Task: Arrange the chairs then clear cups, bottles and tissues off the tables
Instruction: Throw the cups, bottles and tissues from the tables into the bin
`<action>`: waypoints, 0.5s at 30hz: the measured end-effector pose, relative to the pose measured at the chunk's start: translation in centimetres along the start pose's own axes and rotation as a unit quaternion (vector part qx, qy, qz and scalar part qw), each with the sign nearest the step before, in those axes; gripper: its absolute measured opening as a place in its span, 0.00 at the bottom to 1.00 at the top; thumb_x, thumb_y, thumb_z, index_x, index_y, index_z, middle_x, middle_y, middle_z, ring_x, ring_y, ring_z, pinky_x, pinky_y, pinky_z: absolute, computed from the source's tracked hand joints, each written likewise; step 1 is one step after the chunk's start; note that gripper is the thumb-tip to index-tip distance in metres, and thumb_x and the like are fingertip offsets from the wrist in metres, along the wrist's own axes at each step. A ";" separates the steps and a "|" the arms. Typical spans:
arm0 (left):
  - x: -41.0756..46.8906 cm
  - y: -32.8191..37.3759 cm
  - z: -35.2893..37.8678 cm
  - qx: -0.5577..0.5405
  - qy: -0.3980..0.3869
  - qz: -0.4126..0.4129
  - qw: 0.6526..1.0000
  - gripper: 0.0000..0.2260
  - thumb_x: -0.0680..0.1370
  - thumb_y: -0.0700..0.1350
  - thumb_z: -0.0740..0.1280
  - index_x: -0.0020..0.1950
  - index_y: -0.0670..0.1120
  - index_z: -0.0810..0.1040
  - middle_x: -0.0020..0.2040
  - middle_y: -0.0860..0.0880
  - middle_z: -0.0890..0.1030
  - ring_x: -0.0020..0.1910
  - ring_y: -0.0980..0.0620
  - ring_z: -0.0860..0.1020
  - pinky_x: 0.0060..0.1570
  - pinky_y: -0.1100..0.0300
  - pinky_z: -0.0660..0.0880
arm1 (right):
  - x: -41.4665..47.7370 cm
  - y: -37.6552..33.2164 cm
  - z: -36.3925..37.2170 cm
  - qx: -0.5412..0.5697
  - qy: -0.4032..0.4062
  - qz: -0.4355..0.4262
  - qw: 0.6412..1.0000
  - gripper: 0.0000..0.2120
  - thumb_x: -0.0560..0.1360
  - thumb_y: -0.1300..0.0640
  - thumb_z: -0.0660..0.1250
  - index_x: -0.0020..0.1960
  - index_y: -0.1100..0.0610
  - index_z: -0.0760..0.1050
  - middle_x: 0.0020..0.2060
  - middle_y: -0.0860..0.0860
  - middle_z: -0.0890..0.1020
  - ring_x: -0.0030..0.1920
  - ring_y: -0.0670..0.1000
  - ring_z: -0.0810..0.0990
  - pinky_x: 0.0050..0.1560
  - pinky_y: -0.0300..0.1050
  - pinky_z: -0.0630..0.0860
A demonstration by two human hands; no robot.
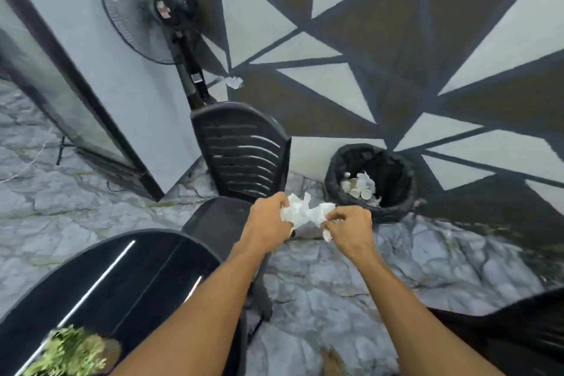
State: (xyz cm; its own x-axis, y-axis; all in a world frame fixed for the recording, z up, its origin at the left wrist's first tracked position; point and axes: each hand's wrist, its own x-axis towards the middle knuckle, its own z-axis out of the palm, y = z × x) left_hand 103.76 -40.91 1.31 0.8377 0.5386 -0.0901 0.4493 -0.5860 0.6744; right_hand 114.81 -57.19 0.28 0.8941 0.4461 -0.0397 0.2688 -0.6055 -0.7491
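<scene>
head-worn view, forward and down

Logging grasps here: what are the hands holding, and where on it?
Crumpled tissues: left hand grips the left end, right hand pinches the right end.

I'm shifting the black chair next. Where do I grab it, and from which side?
Grip the chair by the curved top edge of its backrest, reaching from the seat side: fan and wall stand close behind, the bin beside it. Probably drop the tissues first; left hand and right hand grip them.
</scene>
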 end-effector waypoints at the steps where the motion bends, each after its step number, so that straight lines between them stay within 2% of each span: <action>1: 1.3 1.6 1.5 -0.004 -0.010 0.009 1.000 0.14 0.69 0.43 0.73 0.51 0.52 0.75 0.44 0.49 0.79 0.40 0.50 0.79 0.38 0.51 0.80 | 1.0 1.5 -1.5 0.001 0.018 0.008 1.000 0.02 0.68 0.64 0.77 0.39 0.60 0.85 0.33 0.48 0.82 0.38 0.46 0.80 0.42 0.30 0.73; 3: 4.3 4.6 5.2 -0.001 -0.026 0.031 0.999 0.14 0.69 0.42 0.73 0.52 0.51 0.76 0.46 0.48 0.80 0.40 0.49 0.79 0.37 0.54 0.79 | 3.3 5.0 -4.5 0.006 0.054 0.035 0.998 0.01 0.69 0.63 0.76 0.41 0.60 0.86 0.36 0.50 0.85 0.39 0.46 0.81 0.46 0.38 0.78; 6: 8.2 9.2 10.9 -0.001 -0.049 0.049 0.998 0.15 0.70 0.42 0.74 0.55 0.49 0.78 0.49 0.47 0.81 0.45 0.49 0.79 0.44 0.55 0.77 | 6.8 10.2 -8.6 0.020 0.088 0.079 0.993 0.03 0.71 0.64 0.75 0.45 0.61 0.86 0.41 0.52 0.86 0.39 0.45 0.80 0.38 0.23 0.70; 9: 11.0 12.9 15.6 -0.004 -0.062 0.046 0.997 0.14 0.71 0.41 0.73 0.56 0.49 0.78 0.49 0.48 0.81 0.46 0.50 0.79 0.46 0.53 0.79 | 9.3 14.4 -11.6 0.025 0.092 0.121 0.988 0.05 0.73 0.65 0.72 0.48 0.61 0.86 0.44 0.52 0.86 0.41 0.43 0.79 0.38 0.19 0.68; 11: 12.8 15.0 17.4 -0.004 -0.076 0.040 0.996 0.15 0.72 0.41 0.73 0.56 0.50 0.77 0.48 0.49 0.80 0.43 0.53 0.78 0.46 0.53 0.80 | 11.2 16.2 -13.2 0.012 0.090 0.134 0.987 0.07 0.73 0.65 0.70 0.49 0.59 0.86 0.46 0.50 0.87 0.47 0.45 0.80 0.47 0.24 0.70; 13: 15.1 16.6 18.7 0.003 -0.085 0.027 0.996 0.15 0.72 0.41 0.73 0.56 0.52 0.76 0.47 0.51 0.80 0.40 0.54 0.78 0.43 0.54 0.80 | 13.5 17.7 -14.2 0.005 0.091 0.144 0.985 0.09 0.73 0.65 0.68 0.50 0.58 0.86 0.47 0.50 0.87 0.54 0.49 0.80 0.58 0.34 0.73; 15: 17.5 17.7 19.9 0.011 -0.091 0.017 0.996 0.15 0.72 0.42 0.73 0.56 0.53 0.76 0.47 0.51 0.80 0.39 0.54 0.79 0.40 0.53 0.81 | 15.7 18.8 -14.9 0.005 0.090 0.156 0.984 0.10 0.73 0.65 0.68 0.50 0.58 0.86 0.47 0.50 0.87 0.55 0.49 0.81 0.57 0.34 0.72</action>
State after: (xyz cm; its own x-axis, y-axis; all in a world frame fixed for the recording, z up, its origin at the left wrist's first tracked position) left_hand 132.55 -53.85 -2.94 0.8944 0.4002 -0.1998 0.4241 -0.6170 0.6629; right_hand 139.27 -71.34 -4.55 0.9819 0.1138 -0.1514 -0.0321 -0.6879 -0.7251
